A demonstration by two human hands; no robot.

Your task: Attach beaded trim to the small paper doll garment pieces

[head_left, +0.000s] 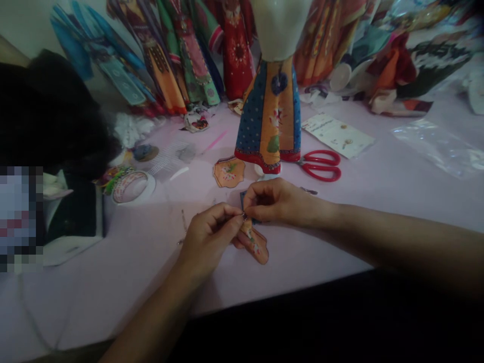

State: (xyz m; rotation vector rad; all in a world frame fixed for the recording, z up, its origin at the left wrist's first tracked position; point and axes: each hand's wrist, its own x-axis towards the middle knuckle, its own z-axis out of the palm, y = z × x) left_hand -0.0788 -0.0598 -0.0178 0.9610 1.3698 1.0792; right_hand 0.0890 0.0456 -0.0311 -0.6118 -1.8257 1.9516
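Note:
My left hand [212,229] is closed, pinching an orange floral fabric piece [258,247] with a dark edge; the piece hangs below the fingertips. The thumb and forefinger of my right hand [278,204] are pressed together at the upper edge of that piece, touching my left fingertips. Something small and dark shows between the two hands, too tiny to name. Partly covered by my right hand, a blue piece [242,197] lies on the table. Just beyond is another orange floral piece [229,172], flat on the surface.
A doll-sized blue and orange dress [278,121] stands ahead under a pale form. Red-handled scissors [323,166] lie to its right, near a card [336,133] and a clear plastic bag [440,146]. A tape roll [150,187] sits left. Several small costumes line the back.

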